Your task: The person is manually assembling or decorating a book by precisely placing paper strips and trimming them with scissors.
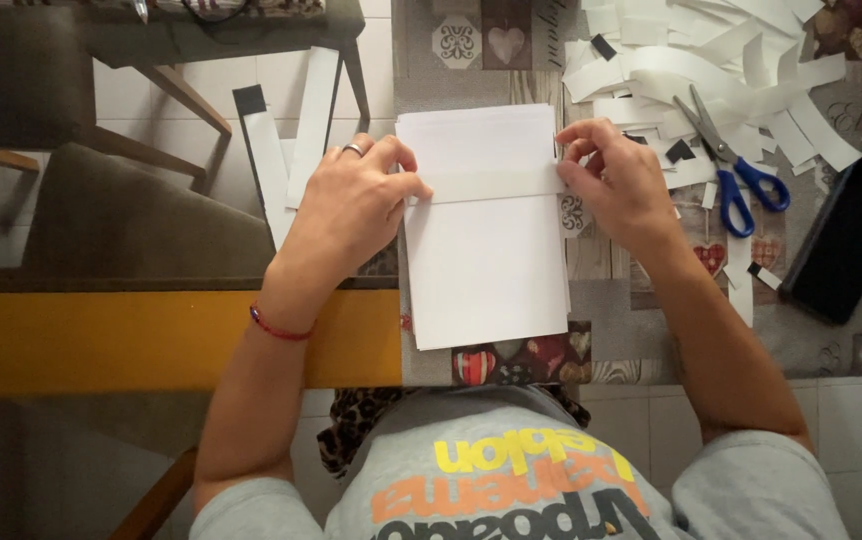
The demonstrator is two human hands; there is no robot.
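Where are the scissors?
In the head view, the blue-handled scissors lie on the table at the upper right, at the edge of the heap of white paper strips, just beyond the person's right hand.

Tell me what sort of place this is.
Probably a home dining or kitchen table: a heart-patterned tablecloth, white tiled floor, a wooden-legged chair, and blue-handled scissors beside cut white paper strips.

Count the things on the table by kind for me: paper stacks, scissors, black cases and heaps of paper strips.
Paper stack: 1
Scissors: 1
Black case: 1
Heap of paper strips: 1
Total: 4
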